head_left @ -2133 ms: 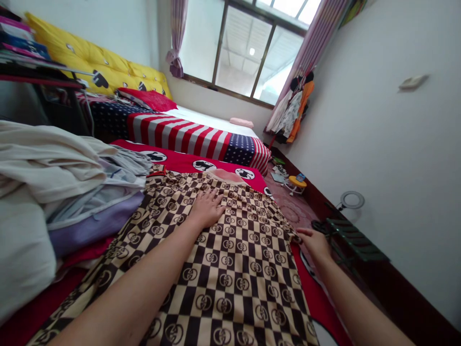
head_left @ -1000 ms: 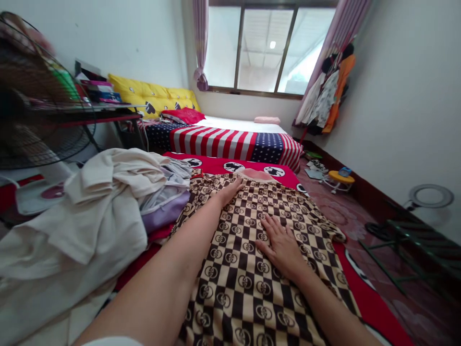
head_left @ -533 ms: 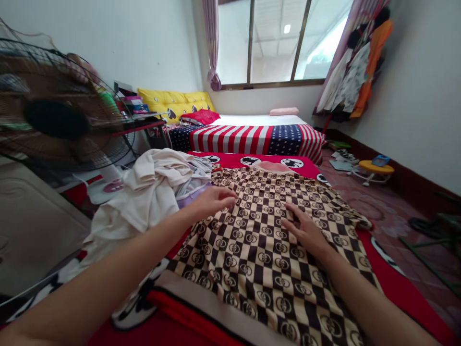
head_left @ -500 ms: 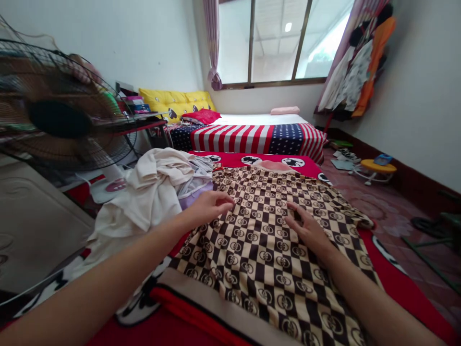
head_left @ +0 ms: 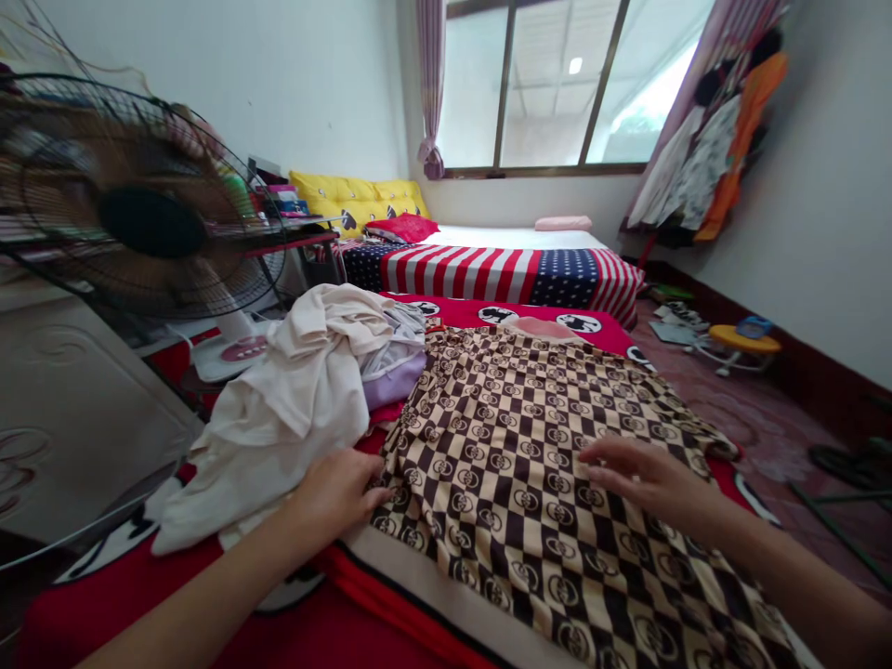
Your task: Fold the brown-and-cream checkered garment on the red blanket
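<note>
Here the left hand (head_left: 341, 491) pinches the checkered garment's (head_left: 530, 465) lower-left edge; the right hand (head_left: 645, 474) lies flat, released. Tugging unevenly could rumple it against the cream clothes pile (head_left: 293, 400).

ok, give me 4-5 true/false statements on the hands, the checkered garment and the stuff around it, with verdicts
1. The left hand is at the left edge of the checkered garment. True.
2. The right hand grips a clothes hanger. False: it is spread, fingers out, low over the garment, holding nothing.
3. A pile of cream and purple clothes lies left of the garment. True.
4. The garment is plain blue. False: it is a brown and beige check with ring logos.
5. A fan stands at the left of the view. True.
</note>
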Demonstrator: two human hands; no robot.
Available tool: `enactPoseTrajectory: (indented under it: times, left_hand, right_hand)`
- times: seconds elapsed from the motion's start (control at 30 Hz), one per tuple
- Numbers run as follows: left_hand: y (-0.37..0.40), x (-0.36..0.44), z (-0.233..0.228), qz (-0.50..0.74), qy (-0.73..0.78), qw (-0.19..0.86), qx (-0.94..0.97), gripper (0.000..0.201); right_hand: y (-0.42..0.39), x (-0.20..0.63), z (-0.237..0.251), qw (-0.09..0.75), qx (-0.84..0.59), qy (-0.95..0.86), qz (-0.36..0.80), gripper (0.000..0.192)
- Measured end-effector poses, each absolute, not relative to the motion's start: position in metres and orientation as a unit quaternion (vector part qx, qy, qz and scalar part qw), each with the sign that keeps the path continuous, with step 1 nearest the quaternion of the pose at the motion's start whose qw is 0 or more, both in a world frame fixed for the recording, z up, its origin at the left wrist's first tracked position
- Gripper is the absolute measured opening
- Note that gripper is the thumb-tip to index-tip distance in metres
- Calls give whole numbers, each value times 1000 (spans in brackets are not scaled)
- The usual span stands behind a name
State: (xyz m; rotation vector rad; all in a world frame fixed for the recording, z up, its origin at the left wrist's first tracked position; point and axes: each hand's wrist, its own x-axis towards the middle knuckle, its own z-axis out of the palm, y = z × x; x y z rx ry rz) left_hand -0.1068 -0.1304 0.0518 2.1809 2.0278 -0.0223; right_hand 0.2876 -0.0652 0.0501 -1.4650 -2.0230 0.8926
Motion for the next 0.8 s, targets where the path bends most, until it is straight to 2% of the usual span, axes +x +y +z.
enactPoseTrajectory:
  times: [0.07,0.23,0.5,0.67,0.8]
  left_hand:
    - [-134,-116,49,51,667,141,730,21]
    - [-144,-133,47,230,634,276,685,35]
    - [-156,-141,35,274,646,340,626,20]
    - [-171,-153,25,246,671,385,584,57]
    - [-185,-163,10,255,691,379,560,65]
  right_hand:
    - [-71,295,42,217,-532,-738,354,23]
    - [-57,293,33,222,-561,-701,381,25]
    - [3,189,69,272,-507,-757,311,13]
    - [65,110,80,298,-529,-734,304,14]
    - [122,56,71,322,-578,-682,312,28]
